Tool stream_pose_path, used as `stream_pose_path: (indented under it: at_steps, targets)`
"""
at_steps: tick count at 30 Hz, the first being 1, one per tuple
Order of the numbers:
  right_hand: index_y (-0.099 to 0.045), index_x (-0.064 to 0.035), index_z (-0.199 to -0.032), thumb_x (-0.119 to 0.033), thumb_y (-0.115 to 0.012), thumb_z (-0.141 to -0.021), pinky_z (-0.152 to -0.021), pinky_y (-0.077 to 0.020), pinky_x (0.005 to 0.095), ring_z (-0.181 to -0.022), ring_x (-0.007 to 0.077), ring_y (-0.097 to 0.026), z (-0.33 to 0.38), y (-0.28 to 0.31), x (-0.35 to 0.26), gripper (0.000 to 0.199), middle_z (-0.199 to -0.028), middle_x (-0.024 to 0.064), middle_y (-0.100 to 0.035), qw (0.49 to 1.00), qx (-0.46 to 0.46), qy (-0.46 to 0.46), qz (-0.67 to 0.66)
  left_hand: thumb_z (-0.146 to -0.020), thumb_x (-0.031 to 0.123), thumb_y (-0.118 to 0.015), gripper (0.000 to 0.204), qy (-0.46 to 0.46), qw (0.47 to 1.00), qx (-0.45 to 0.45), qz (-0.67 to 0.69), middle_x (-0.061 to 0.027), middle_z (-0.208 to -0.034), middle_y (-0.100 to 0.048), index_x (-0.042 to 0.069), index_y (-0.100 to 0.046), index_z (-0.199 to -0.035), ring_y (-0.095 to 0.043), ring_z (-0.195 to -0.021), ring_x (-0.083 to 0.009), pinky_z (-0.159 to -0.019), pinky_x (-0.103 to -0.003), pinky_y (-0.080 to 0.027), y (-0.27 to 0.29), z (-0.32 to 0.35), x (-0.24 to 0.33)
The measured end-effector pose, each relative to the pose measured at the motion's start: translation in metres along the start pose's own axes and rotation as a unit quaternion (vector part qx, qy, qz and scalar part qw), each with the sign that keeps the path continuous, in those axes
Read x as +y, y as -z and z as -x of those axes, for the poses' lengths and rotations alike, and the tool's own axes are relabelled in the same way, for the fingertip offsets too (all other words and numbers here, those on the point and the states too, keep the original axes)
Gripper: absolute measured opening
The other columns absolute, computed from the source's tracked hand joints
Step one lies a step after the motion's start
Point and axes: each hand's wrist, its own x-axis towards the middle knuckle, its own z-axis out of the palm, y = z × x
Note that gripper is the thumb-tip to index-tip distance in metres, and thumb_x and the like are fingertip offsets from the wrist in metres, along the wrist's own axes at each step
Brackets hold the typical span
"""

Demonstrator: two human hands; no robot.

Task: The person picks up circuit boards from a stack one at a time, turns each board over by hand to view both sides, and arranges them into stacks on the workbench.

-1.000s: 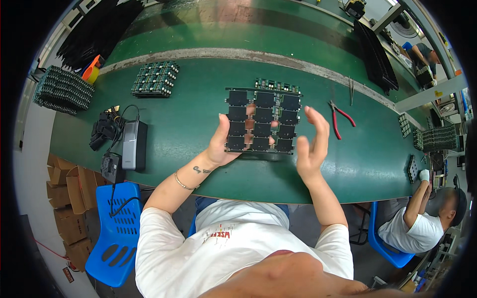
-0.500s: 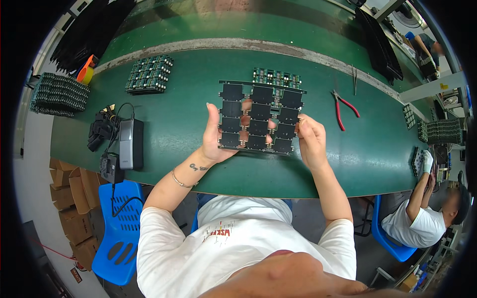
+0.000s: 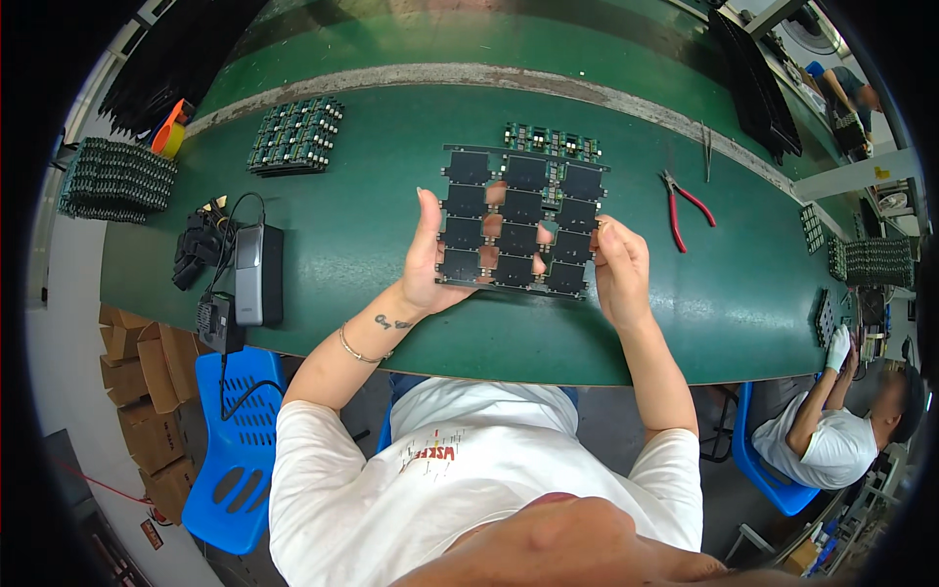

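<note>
Held up over the green table is a circuit board panel (image 3: 518,221) made of several black rectangles in a grid with open gaps. My left hand (image 3: 426,269) supports it from below and behind at its left edge, thumb raised beside it, with fingers showing through the gaps. At the right edge, my right hand (image 3: 620,269) pinches the panel between thumb and fingers. Just beyond the panel lies a green stack of circuit boards (image 3: 554,140), partly hidden by it.
Red-handled pliers (image 3: 675,210) and tweezers (image 3: 706,151) lie at right. At left are stacked circuit boards (image 3: 295,135), another board stack (image 3: 119,180), a tape roll (image 3: 169,137) and a grey power bank (image 3: 258,276) with cables. A gloved co-worker (image 3: 817,430) sits at far right.
The panel, still in both hands, appears slightly farther right and a little tilted. My grip looks much the same; the whole view has shifted slightly.
</note>
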Motion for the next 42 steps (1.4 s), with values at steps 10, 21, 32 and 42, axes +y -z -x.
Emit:
stream_pose_path:
  at_steps: [10,21,32,42]
  targets:
    - [-0.053,-0.0020,-0.076,-0.022,-0.046,-0.093,-0.068,-0.0342,0.0226,-0.070,0.0104,-0.040,0.000,0.001,0.006,0.027,-0.074,0.0019,-0.049,0.999,0.023,-0.022,-0.007,-0.084,0.072,-0.013,0.079,0.005,1.000,0.000,-0.006,-0.0243,-0.121,-0.052,0.018,-0.031,-0.139,-0.059,-0.100,-0.0359,-0.091,-0.044,-0.046,0.001,0.001,-0.002]
    - [-0.055,-0.0010,-0.078,-0.021,-0.047,-0.091,-0.067,-0.0315,0.0215,-0.070,0.0094,-0.038,0.003,-0.002,0.006,0.025,-0.073,0.0010,-0.048,0.998,0.044,-0.005,-0.032,-0.080,0.076,-0.016,0.079,0.013,0.997,-0.023,-0.075,-0.0257,-0.123,-0.050,0.024,-0.040,-0.134,-0.054,-0.108,-0.0372,-0.093,-0.049,-0.043,0.004,0.002,0.000]
    - [-0.057,0.0053,-0.101,-0.026,-0.041,-0.090,-0.070,-0.0440,0.0221,-0.076,0.0138,-0.058,0.003,0.014,0.019,0.037,-0.091,0.0118,-0.063,1.000,0.016,0.002,-0.018,-0.079,0.077,-0.015,0.083,0.015,0.993,-0.007,-0.119,-0.0259,-0.123,-0.049,0.021,-0.034,-0.137,-0.055,-0.107,-0.0366,-0.094,-0.048,-0.043,-0.003,0.001,0.000]
    - [-0.056,0.0041,-0.102,-0.024,-0.040,-0.091,-0.065,-0.0466,0.0213,-0.072,0.0127,-0.060,0.001,0.006,0.017,0.034,-0.089,0.0106,-0.064,0.998,0.047,-0.019,-0.039,-0.083,0.073,-0.012,0.083,0.007,0.997,-0.028,-0.068,-0.0191,-0.122,-0.053,0.014,-0.028,-0.139,-0.059,-0.104,-0.0305,-0.092,-0.041,-0.047,-0.002,0.001,0.000]
